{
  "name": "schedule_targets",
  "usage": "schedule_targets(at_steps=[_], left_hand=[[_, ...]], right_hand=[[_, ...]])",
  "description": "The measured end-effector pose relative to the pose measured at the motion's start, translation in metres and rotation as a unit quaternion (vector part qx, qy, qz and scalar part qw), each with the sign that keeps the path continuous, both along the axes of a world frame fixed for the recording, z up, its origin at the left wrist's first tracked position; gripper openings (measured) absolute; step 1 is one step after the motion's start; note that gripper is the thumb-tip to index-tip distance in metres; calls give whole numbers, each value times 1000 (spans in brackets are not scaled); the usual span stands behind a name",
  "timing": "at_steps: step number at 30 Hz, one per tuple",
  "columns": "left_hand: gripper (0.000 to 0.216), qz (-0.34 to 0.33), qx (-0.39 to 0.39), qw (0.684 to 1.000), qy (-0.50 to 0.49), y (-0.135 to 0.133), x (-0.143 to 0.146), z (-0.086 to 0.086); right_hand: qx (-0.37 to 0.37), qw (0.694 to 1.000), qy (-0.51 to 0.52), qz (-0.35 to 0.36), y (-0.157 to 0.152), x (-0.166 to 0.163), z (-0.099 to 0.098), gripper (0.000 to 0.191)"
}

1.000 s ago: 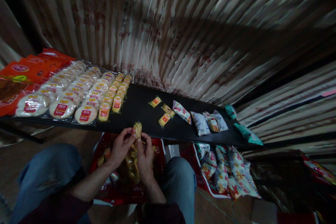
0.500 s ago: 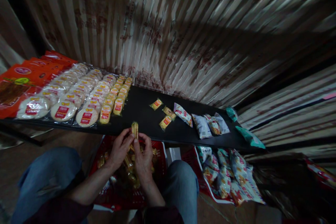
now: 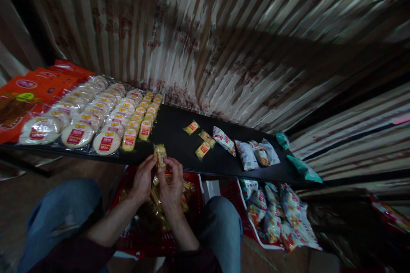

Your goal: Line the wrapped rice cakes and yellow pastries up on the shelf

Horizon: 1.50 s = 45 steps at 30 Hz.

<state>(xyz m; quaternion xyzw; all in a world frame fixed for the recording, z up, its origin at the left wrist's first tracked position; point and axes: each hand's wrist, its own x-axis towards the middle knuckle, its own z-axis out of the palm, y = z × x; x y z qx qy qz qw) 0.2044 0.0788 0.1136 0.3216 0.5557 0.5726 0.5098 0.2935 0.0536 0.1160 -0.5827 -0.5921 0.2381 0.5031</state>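
Note:
My left hand [image 3: 143,178] and my right hand [image 3: 172,183] are closed together on a stack of small yellow snack packets [image 3: 159,154], held upright at the front edge of the black shelf [image 3: 173,134]. More packets of the same kind lie in the red basket [image 3: 192,183] between my knees, partly hidden by my hands. A row of the same yellow packets [image 3: 145,121] lies on the shelf to the left, beside rows of round white rice crackers [image 3: 77,134].
Three loose yellow packets [image 3: 202,150] and several white snack bags [image 3: 246,153] lie on the shelf to the right, with teal packets [image 3: 304,169] at its end. Orange bags [image 3: 22,94] are at far left. A second basket of snack bags [image 3: 275,213] stands at my right knee.
Both hands have risen slightly and shifted left toward the shelf edge with the packet stack, which has turned its face toward me.

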Motion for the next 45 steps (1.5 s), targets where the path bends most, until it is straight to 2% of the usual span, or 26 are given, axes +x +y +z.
schedule_targets(at_steps=[6, 9, 18, 24, 30, 34, 45], left_hand=[[36, 5, -17, 995, -96, 5, 2, 1], [37, 5, -8, 994, -105, 6, 0, 1], [31, 17, 33, 998, 42, 13, -10, 5], [27, 11, 61, 996, 64, 14, -14, 7], [26, 24, 68, 992, 100, 16, -17, 3], [29, 40, 94, 984, 145, 18, -17, 2], [39, 37, 161, 948, 273, 20, -19, 1]], right_hand=[[9, 1000, 16, 1, 6, -4, -2, 21], [4, 1000, 16, 2, 9, -6, -3, 24], [-34, 999, 37, 6, 22, -19, -3, 27], [-50, 995, 88, 14, 30, -26, 0, 24], [-55, 996, 74, 9, 38, -26, -9, 29], [-52, 997, 61, -3, 45, -28, -12, 29], [-70, 985, 151, 44, 66, -39, -24, 35]])
